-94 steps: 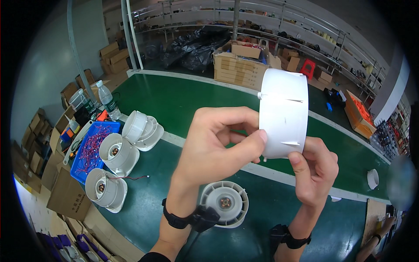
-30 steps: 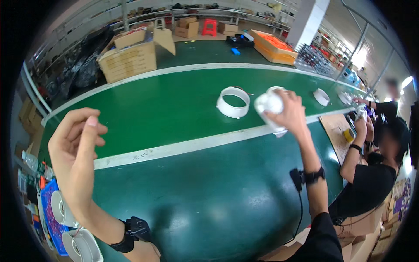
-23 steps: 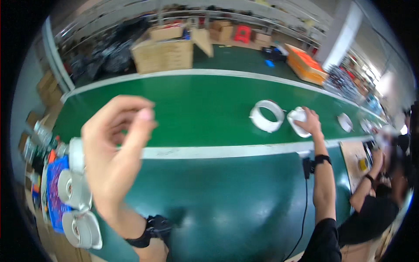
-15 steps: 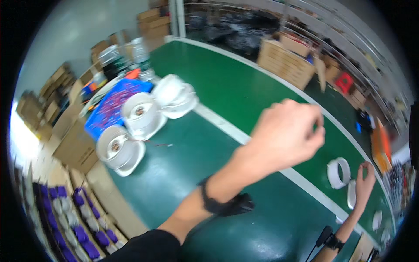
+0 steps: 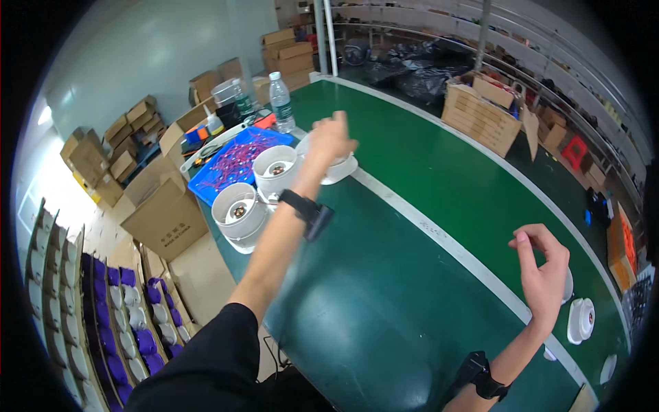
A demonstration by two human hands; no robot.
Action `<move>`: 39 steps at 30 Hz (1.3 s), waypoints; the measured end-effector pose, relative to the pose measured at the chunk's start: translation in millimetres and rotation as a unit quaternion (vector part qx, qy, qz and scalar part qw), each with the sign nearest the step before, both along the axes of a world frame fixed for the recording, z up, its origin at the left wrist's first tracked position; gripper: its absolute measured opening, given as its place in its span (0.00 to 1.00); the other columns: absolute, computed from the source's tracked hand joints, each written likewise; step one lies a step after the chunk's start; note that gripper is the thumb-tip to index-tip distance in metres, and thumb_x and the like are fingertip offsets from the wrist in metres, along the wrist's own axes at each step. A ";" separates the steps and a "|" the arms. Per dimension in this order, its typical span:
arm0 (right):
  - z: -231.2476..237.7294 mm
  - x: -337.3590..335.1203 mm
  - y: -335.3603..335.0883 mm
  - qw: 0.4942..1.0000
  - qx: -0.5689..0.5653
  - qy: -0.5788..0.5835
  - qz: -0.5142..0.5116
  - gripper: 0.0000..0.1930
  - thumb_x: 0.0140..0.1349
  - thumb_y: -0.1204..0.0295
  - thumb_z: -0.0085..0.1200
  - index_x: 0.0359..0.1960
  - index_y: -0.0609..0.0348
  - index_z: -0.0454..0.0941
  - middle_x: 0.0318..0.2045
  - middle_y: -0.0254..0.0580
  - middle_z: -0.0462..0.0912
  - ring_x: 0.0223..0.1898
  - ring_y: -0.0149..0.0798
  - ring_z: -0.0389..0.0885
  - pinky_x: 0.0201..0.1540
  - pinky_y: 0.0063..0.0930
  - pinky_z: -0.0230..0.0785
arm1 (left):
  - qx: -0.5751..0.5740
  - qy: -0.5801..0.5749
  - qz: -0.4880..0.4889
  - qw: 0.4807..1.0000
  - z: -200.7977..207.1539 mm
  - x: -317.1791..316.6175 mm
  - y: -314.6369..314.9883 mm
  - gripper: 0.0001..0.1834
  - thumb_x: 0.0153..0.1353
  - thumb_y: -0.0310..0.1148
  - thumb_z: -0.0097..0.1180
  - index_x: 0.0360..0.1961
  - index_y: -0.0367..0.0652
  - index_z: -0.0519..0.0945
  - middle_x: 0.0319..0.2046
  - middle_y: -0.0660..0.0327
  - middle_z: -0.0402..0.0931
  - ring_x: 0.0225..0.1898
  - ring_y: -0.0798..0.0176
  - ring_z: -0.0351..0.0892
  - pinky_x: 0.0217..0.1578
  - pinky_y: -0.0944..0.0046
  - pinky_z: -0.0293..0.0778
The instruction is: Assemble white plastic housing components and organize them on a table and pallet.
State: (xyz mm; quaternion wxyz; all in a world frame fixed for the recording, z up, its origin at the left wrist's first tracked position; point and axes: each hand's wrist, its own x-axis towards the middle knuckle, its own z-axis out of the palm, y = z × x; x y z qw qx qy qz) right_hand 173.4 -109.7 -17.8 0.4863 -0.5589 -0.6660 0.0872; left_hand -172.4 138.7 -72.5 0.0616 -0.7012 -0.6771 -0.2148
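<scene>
So at least one white unit (image 5: 581, 321) looks done, sitting on the green belt (image 5: 412, 161); three white housings (image 5: 240, 214) wait by the blue tray (image 5: 202, 186). Left hand (image 5: 331, 139)'s over the farthest, can't tell if it's gripping. Right hand (image 5: 544, 273)'s empty, fingers loosely curled.

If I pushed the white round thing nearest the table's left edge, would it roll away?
Probably not: the white housing seems to stand on a broad base, so it might slide. Its smooth, hard-looking wall would likely feel stiff.
</scene>
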 end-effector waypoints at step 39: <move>-1.4 9.0 -2.2 0.998 -0.036 -0.042 0.014 0.10 0.60 0.74 0.54 0.41 0.67 0.78 0.29 0.48 0.83 0.32 0.40 0.83 0.41 0.30 0.74 | -0.212 -0.157 -0.659 0.704 87.4 105.2 -164.4 0.26 0.43 0.32 0.66 0.47 0.41 0.76 0.40 0.57 0.80 0.38 0.58 0.82 0.38 0.64 0.75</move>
